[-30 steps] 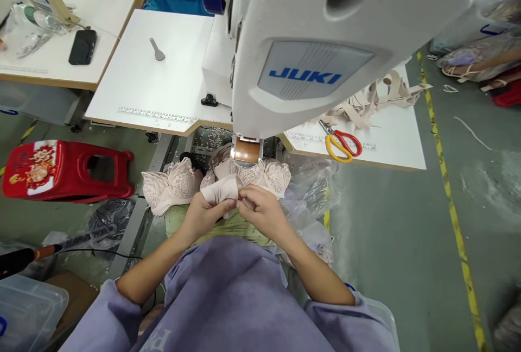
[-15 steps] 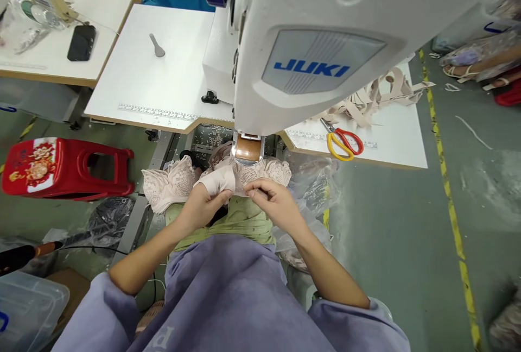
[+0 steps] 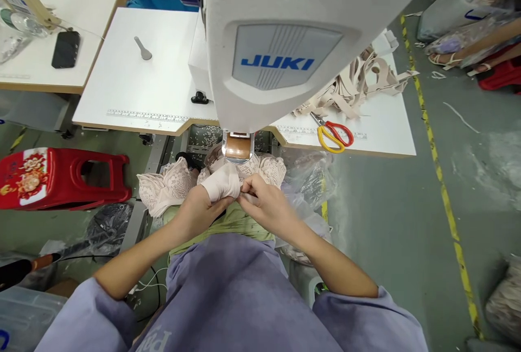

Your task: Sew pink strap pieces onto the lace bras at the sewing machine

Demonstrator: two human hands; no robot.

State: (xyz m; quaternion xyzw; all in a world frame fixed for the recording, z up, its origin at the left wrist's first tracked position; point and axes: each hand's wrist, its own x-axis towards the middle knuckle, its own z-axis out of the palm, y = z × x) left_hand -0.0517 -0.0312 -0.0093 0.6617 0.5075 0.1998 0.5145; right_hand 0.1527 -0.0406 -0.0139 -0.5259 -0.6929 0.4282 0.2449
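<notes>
A beige lace bra (image 3: 165,186) lies across my lap under the sewing machine (image 3: 260,105), its cups spread to both sides. My left hand (image 3: 196,212) is closed on the smooth beige band (image 3: 223,182) of the bra, which is folded over the fingers with the thumb below. Close beside it, my right hand (image 3: 266,208) pinches the right end of that same band between thumb and fingers. The fingertips of both hands nearly meet just below the machine's front end. What lies between the right fingertips is mostly hidden.
Red-and-yellow-handled scissors (image 3: 334,136) lie on the right table part, near a heap of beige fabric strips (image 3: 354,86). A grey spoon-shaped tool (image 3: 143,49) rests on the left part. A red stool (image 3: 65,178) stands at left. At upper right, a person's feet (image 3: 451,61) show.
My right hand has moved in against the band's end and its fingers have closed more tightly. The view has shifted slightly, so the machine appears further left.
</notes>
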